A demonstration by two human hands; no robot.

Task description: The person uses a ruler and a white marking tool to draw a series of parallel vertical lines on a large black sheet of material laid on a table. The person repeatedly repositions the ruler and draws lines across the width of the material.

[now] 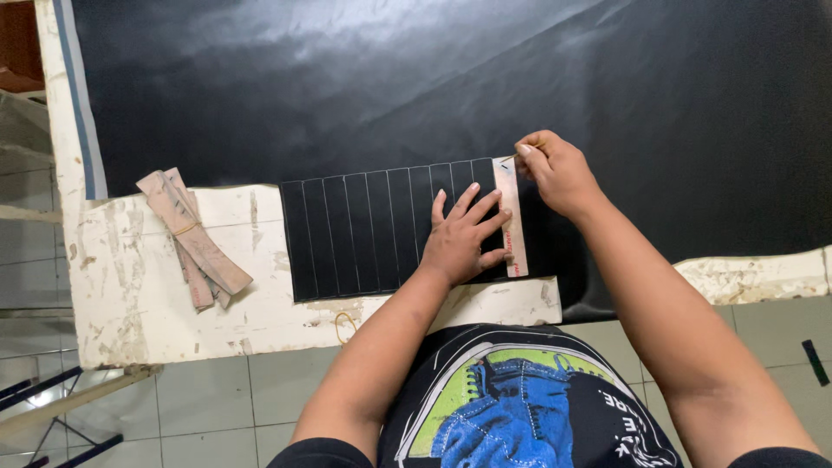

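Observation:
A large black sheet of leather-like material (pixel 416 78) covers most of the worn white table (pixel 139 286). Its near part (pixel 355 230) is marked with several pale parallel lines. My left hand (pixel 464 234) lies flat, fingers spread, on the right end of that lined part and presses down a narrow pale template strip (pixel 511 217). My right hand (pixel 555 169) is at the strip's top end with fingers pinched; whatever small marking tool it holds is hidden.
A bundle of tan cardboard strips tied with a rubber band (pixel 192 238) lies at the table's left. A loose rubber band (pixel 345 325) sits near the front edge. Tiled floor (pixel 208 399) and table legs show below.

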